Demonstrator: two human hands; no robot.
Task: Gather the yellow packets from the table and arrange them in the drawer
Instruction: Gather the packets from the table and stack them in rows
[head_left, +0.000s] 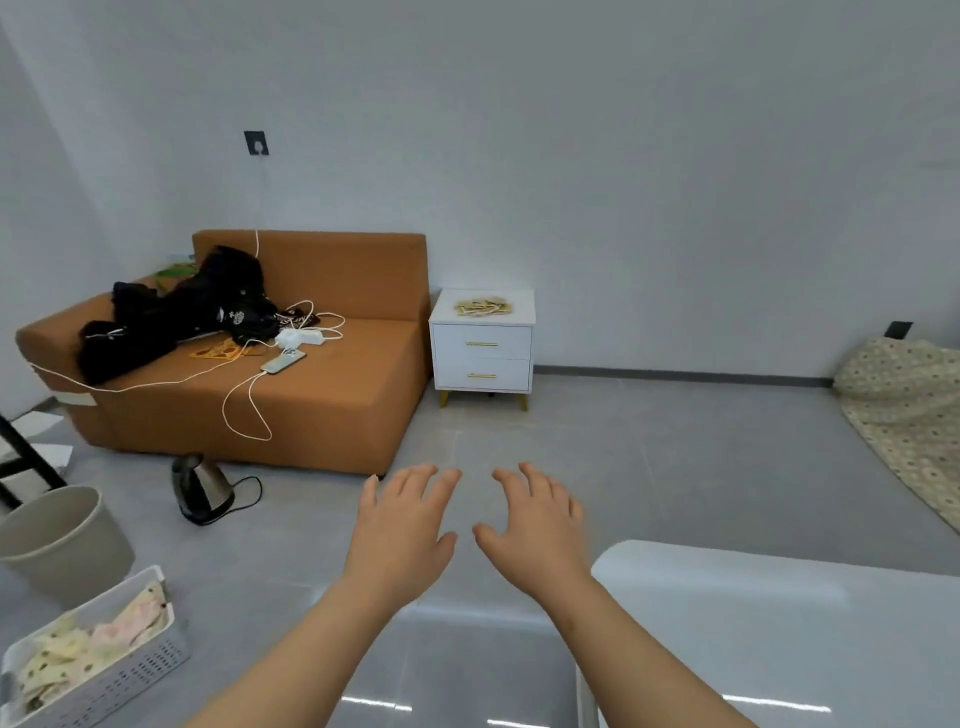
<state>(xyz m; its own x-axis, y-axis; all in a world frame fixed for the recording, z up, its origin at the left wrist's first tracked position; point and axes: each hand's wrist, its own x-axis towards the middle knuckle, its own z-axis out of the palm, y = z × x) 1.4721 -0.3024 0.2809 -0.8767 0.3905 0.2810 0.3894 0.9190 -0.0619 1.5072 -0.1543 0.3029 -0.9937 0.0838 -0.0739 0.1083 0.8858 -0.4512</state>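
Both hands are empty, the left hand (402, 540) and right hand (537, 535) spread palm-down side by side over the grey floor. Well beyond them stands the white two-drawer bedside table (483, 358), both drawers shut, the pile of yellow packets (484, 306) on its top. Gathering seems not yet begun; next comes walking over and grasping packets.

An orange sofa (291, 358) (strewn with dark clothes (171, 317) and white cables (244, 400)) is set against pale walls (623, 156) on grey floor tiles (649, 467).
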